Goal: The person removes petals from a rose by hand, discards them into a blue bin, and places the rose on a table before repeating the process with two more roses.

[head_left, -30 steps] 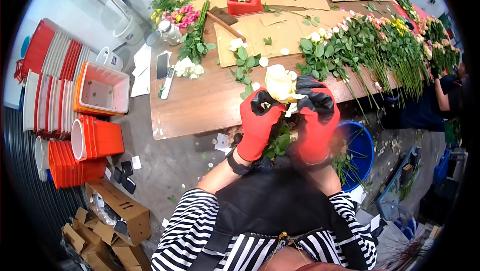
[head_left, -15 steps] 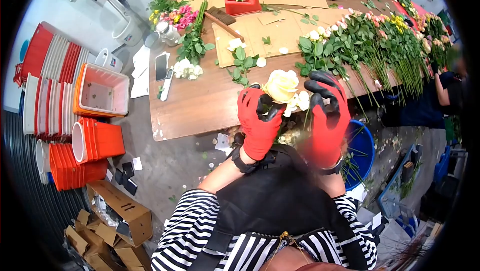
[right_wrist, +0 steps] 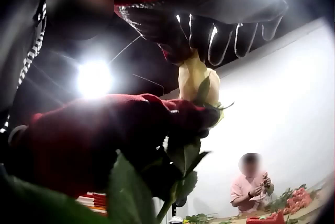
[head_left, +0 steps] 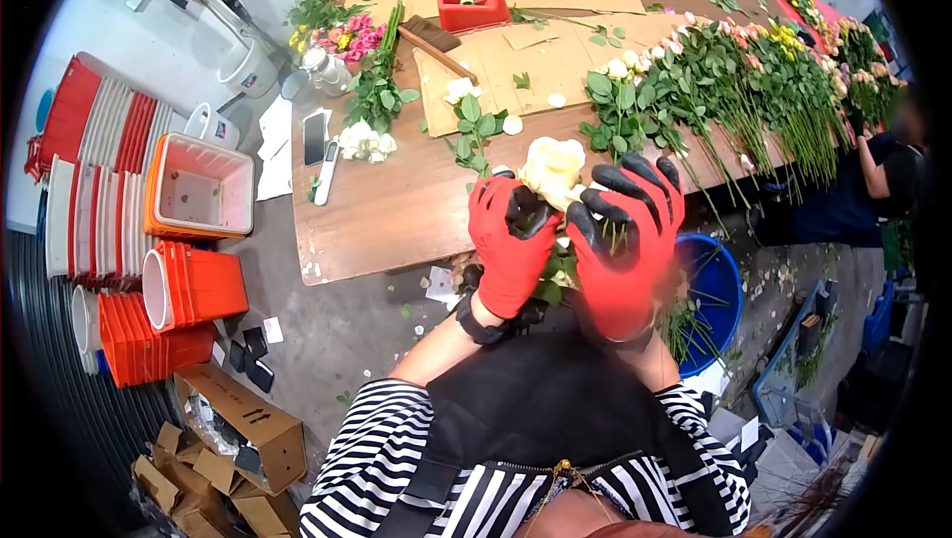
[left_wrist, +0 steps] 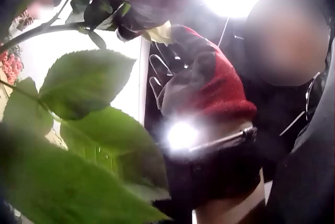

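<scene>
A cream rose stands upright over the table's near edge. The left hand, in a red glove with black fingertips, curls its fingers and thumb round the stem just under the bloom. At the flower's right side the right hand, gloved alike, has its fingers spread and bent, with the thumb side close to the petals. In the right wrist view the rose shows between both gloves, and the upper glove's fingertips meet or nearly meet a petal. Large green leaves on the stem fill the left wrist view's left part.
Green-stemmed roses lie along the table's right side. Cardboard, a brush, a red tape dispenser, a phone and white roses lie on the table. A blue bucket stands below right; orange crates stand left.
The right hand moved off the bloom to the right, then came back left beside it. The left hand kept hold of the stem, and the rose shifted slightly left.
</scene>
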`<state>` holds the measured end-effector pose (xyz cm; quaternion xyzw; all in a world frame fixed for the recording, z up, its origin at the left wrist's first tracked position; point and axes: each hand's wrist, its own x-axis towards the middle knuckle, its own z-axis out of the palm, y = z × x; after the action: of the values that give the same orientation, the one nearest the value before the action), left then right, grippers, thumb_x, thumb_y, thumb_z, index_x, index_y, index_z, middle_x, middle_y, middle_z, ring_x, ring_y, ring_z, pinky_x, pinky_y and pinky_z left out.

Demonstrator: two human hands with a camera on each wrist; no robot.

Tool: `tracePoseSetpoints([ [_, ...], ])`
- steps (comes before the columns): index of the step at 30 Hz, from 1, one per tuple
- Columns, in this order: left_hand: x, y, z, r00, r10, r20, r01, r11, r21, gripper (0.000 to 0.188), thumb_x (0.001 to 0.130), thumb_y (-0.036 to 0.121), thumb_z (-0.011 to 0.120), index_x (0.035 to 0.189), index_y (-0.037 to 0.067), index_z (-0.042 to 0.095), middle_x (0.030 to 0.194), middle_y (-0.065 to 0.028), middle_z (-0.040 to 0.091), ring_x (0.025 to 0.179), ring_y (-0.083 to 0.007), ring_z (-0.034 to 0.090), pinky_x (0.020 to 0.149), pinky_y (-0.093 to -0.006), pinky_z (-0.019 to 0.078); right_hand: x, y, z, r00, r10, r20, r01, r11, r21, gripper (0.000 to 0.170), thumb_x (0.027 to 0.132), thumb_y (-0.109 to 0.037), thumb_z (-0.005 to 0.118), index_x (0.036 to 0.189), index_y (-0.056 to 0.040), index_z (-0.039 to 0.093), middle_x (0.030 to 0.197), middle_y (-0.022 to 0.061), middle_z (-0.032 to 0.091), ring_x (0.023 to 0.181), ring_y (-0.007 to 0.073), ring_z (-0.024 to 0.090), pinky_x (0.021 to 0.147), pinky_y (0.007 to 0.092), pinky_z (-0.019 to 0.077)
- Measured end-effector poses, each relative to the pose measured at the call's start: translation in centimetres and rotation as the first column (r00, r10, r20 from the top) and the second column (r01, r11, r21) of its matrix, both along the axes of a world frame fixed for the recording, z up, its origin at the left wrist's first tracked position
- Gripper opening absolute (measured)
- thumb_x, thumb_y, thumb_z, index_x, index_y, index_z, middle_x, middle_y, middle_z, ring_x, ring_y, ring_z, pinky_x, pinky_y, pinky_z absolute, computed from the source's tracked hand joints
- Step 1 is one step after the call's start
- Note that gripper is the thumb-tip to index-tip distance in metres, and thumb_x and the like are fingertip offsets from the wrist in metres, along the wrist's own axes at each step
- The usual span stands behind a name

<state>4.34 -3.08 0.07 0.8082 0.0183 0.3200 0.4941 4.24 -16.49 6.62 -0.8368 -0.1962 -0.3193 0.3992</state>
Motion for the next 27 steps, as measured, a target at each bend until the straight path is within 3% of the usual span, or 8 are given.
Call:
tracePoseSetpoints([
  [2, 0.4, 0.6, 0.4, 0.994, -0.103, -0.033, 0.096, 0.983, -0.157, 0.030, 0.063, 0.003, 0.075, 0.088, -0.001, 0.060, 0.090, -0.0129, 0.062, 0.088, -0.0294, 0.061, 0.078, -0.0373, 0.0489, 0.1, -0.4, -0.4, 0.992, 0.128, -0.004, -0.127, 0.987, 0.103, 0.030, 0.069, -0.004, 0.078, 0.095, -0.0070, 0.065, 0.106, 0.0098, 0.067, 0.114, 0.0350, 0.055, 0.100, 0.0491, 0.0380],
  [4, 0.1, 0.9, 2.0, 0.938, -0.321, -0.132, 0.206, 0.820, -0.533, 0.026, 0.067, 0.002, 0.074, 0.090, -0.002, 0.062, 0.086, -0.0100, 0.065, 0.081, -0.0208, 0.062, 0.074, -0.0317, 0.0491, -0.9, -0.7, 0.1, 0.850, 0.403, -0.340, -0.137, 0.792, 0.595, 0.029, 0.068, -0.002, 0.077, 0.094, -0.0046, 0.064, 0.105, 0.0116, 0.068, 0.114, 0.0341, 0.055, 0.100, 0.0475, 0.0396],
  [6, 0.1, 1.0, 2.7, 0.883, -0.447, -0.144, 0.173, 0.595, -0.785, 0.026, 0.072, 0.003, 0.075, 0.096, -0.004, 0.065, 0.084, -0.0059, 0.069, 0.077, -0.0103, 0.061, 0.070, -0.0259, 0.0491, 0.0, -1.3, -0.3, 0.834, 0.512, -0.204, -0.286, 0.719, 0.633, 0.029, 0.067, 0.001, 0.073, 0.095, -0.0019, 0.064, 0.106, 0.0143, 0.067, 0.113, 0.0336, 0.056, 0.100, 0.0455, 0.0403],
  [8, 0.3, 1.6, 1.8, 0.895, -0.408, -0.181, 0.189, 0.713, -0.675, 0.029, 0.072, 0.004, 0.076, 0.098, -0.004, 0.066, 0.084, -0.0057, 0.069, 0.076, -0.0108, 0.061, 0.070, -0.0266, 0.0491, 1.1, -1.7, -0.9, 0.826, 0.560, -0.054, -0.422, 0.680, 0.600, 0.031, 0.067, 0.003, 0.070, 0.097, -0.0004, 0.065, 0.107, 0.0160, 0.066, 0.114, 0.0337, 0.056, 0.100, 0.0441, 0.0407],
  [13, -0.1, 1.1, 0.7, 0.932, -0.337, -0.133, 0.219, 0.817, -0.533, 0.033, 0.066, 0.005, 0.078, 0.096, -0.002, 0.065, 0.087, -0.0078, 0.066, 0.074, -0.0157, 0.061, 0.071, -0.0306, 0.0488, 1.3, -1.3, -0.8, 0.954, 0.232, -0.187, -0.135, 0.895, 0.425, 0.045, 0.066, -0.013, 0.077, 0.107, -0.0031, 0.065, 0.121, 0.0139, 0.060, 0.120, 0.0338, 0.051, 0.101, 0.0449, 0.0394],
  [15, 0.1, 0.3, 0.4, 0.987, -0.121, -0.102, 0.087, 0.954, -0.288, 0.033, 0.062, 0.007, 0.079, 0.090, 0.002, 0.063, 0.088, -0.0134, 0.064, 0.082, -0.0312, 0.061, 0.075, -0.0381, 0.0489, 0.9, -1.0, 0.0, 0.976, 0.114, -0.185, -0.075, 0.975, 0.208, 0.046, 0.064, -0.015, 0.081, 0.107, -0.0058, 0.065, 0.121, 0.0120, 0.059, 0.121, 0.0345, 0.048, 0.104, 0.0462, 0.0358],
  [23, -0.3, 1.0, 0.5, 1.000, -0.026, -0.003, 0.026, 0.999, 0.026, 0.036, 0.059, 0.001, 0.073, 0.092, -0.001, 0.060, 0.086, -0.0131, 0.058, 0.079, -0.0296, 0.057, 0.073, -0.0348, 0.0484, 0.4, 0.5, -0.5, 0.996, 0.034, -0.077, -0.033, 0.999, 0.019, 0.032, 0.070, -0.010, 0.080, 0.099, -0.0086, 0.066, 0.118, 0.0089, 0.061, 0.120, 0.0347, 0.049, 0.105, 0.0488, 0.0335],
  [27, 0.0, 1.1, 0.2, 0.998, -0.058, -0.013, 0.057, 0.993, -0.107, 0.036, 0.058, 0.005, 0.075, 0.091, 0.003, 0.061, 0.083, -0.0109, 0.061, 0.081, -0.0296, 0.058, 0.073, -0.0390, 0.0478, 0.2, 0.8, -0.9, 0.996, 0.082, -0.047, -0.078, 0.994, 0.075, 0.031, 0.068, -0.008, 0.080, 0.095, -0.0082, 0.066, 0.113, 0.0086, 0.065, 0.117, 0.0353, 0.052, 0.104, 0.0474, 0.0355],
])
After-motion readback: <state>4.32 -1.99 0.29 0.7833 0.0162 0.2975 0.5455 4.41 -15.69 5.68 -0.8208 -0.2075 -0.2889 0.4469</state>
